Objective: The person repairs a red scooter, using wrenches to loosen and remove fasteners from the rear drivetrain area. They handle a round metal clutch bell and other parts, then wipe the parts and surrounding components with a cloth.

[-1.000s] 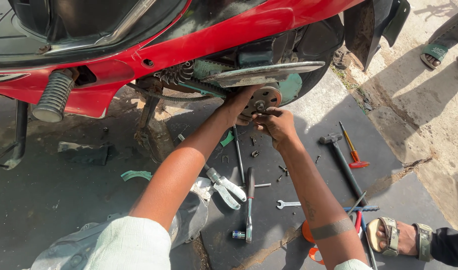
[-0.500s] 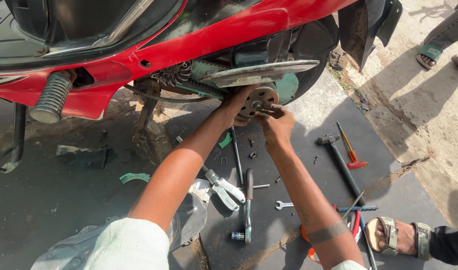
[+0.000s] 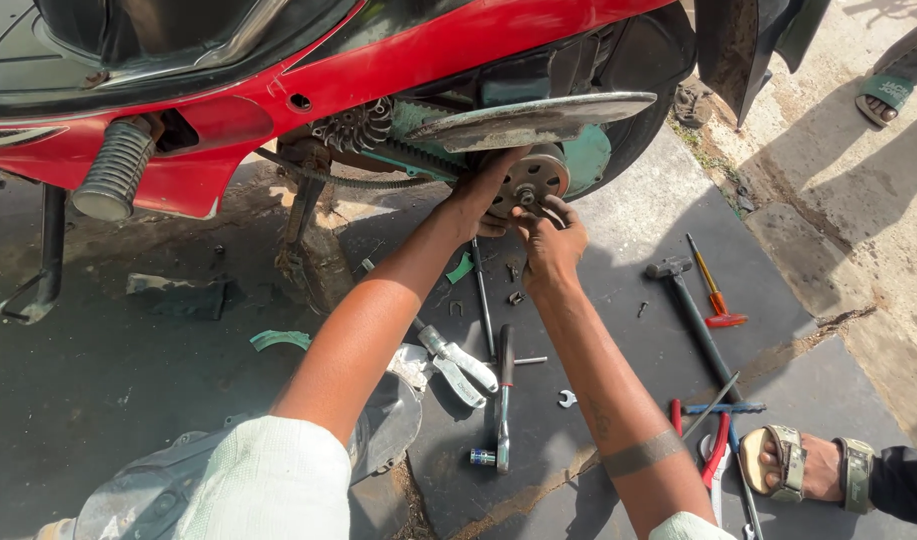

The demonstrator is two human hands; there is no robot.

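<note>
both hands up at the round metal disc [image 3: 531, 178] on the side of the red scooter [image 3: 408, 60], just under a grey plate [image 3: 533, 118]. left hand [image 3: 475, 204] cups the disc's left edge from below, fingers curled on it; fingertips hidden behind the disc. right hand [image 3: 551, 235] sits at the disc's lower right, fingers bent toward the hub, maybe pinching a small part, too small and shadowed to tell. disc centre half covered by the right fingers. belt [image 3: 328, 178] runs left from the disc area, partly behind the left arm.

on the dark mat [image 3: 598, 300] below: ratchet [image 3: 502, 400] near the mat's front edge, pliers [image 3: 456, 360] just left of it with handles partly under the left forearm, a thin rod [image 3: 481, 295] cut by the arm, small wrench [image 3: 566, 399], scattered bolts. hammer [image 3: 693, 310] and red-handled screwdriver [image 3: 713, 295] toward the right edge. red and blue tools at the front right corner overlap, hard to separate. sandalled foot [image 3: 793, 462] on the mat's right corner, whose leg is cut off by the frame. another sandal [image 3: 883, 95] top right, cropped. grey cover [image 3: 158, 490] bottom left, mostly hidden by the sleeve. footpeg [image 3: 113, 170] at left.
</note>
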